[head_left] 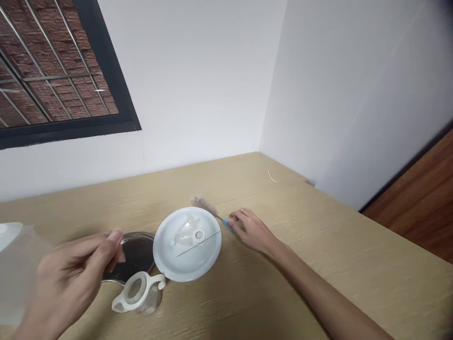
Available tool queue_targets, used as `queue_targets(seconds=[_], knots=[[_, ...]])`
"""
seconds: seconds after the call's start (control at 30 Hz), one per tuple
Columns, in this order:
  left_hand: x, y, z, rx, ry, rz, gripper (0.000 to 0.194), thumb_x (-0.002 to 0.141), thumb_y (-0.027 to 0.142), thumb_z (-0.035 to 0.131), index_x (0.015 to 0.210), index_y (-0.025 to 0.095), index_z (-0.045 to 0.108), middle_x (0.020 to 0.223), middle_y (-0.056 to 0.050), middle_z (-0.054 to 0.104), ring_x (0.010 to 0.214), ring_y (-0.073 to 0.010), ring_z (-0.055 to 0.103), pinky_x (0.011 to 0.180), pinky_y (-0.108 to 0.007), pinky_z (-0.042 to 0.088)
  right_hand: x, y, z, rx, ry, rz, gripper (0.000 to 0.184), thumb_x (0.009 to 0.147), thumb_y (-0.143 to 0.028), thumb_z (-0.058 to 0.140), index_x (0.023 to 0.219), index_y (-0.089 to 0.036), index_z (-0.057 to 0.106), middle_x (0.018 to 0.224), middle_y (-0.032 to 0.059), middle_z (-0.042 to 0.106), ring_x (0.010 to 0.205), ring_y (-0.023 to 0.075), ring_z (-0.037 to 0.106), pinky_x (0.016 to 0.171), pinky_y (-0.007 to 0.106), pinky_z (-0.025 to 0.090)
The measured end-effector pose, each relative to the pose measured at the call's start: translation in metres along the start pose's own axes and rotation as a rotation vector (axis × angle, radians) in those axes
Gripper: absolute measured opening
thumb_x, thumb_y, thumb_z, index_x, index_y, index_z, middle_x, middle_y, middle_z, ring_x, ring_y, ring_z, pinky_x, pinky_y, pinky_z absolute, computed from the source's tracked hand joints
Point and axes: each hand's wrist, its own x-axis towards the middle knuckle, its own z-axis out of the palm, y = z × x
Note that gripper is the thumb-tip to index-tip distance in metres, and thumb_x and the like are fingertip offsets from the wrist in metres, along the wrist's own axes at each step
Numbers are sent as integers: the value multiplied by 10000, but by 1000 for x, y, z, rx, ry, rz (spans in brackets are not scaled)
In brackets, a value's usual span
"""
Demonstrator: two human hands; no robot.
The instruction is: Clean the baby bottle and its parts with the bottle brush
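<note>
My right hand (pixel 252 232) rests low over the table, thumb and fingers closed around the blue handle of a bottle brush (pixel 205 205). The pale, fuzzy brush head lies beyond the rim of a white plate (pixel 187 271). On that plate are translucent plastic parts (pixel 184 234), one with a white ring. A thin rod (pixel 189 250) lies across the plate. My left hand (pixel 79 271) is raised at the left with thumb and fingers pinched; anything between them is hidden. Near it stands a translucent container with a white, handled ring top (pixel 138 289).
A dark round tray (pixel 136 257) with a metal rim lies partly behind my left hand. At the left edge are a translucent container (pixel 17 278) and a white bowl-like rim (pixel 10 232). A white strip (pixel 272 176) lies near the back of the wooden table (pixel 318 245), against the walls.
</note>
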Motion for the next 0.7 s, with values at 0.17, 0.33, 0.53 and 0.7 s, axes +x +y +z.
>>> queue_targets(seconds=[0.17, 0.33, 0.53, 0.7], knots=[[35, 21, 24, -94, -318, 91, 660, 979, 620, 308, 708, 244, 777, 614, -15, 663, 585, -198, 578, 612, -294, 462, -1, 3, 2, -44, -45, -39, 217, 1004, -373, 548, 1010, -218, 699, 1021, 90, 698, 1019, 244, 625, 899, 359, 464], [63, 23, 56, 52, -508, 133, 592, 982, 590, 331, 866, 230, 786, 813, -33, 739, 726, -235, 637, 697, -317, 469, 0, 8, 8, -66, -85, -40, 252, 1017, -332, 520, 878, -210, 691, 900, 70, 684, 892, 220, 628, 812, 337, 455], [82, 25, 87, 162, -644, 187, 513, 949, 602, 426, 855, 218, 754, 833, -53, 759, 744, -250, 658, 633, -314, 421, -1, 6, 13, -90, -96, -43, 281, 1033, -326, 494, 875, -194, 686, 932, 82, 688, 900, 223, 629, 823, 352, 447], [95, 25, 98, 166, -651, 212, 482, 933, 589, 467, 981, 220, 773, 998, -79, 781, 856, -267, 688, 697, -323, 458, -2, 3, 14, -107, -97, -43, 258, 1032, -324, 503, 898, -195, 681, 973, 88, 696, 919, 218, 630, 844, 353, 451]])
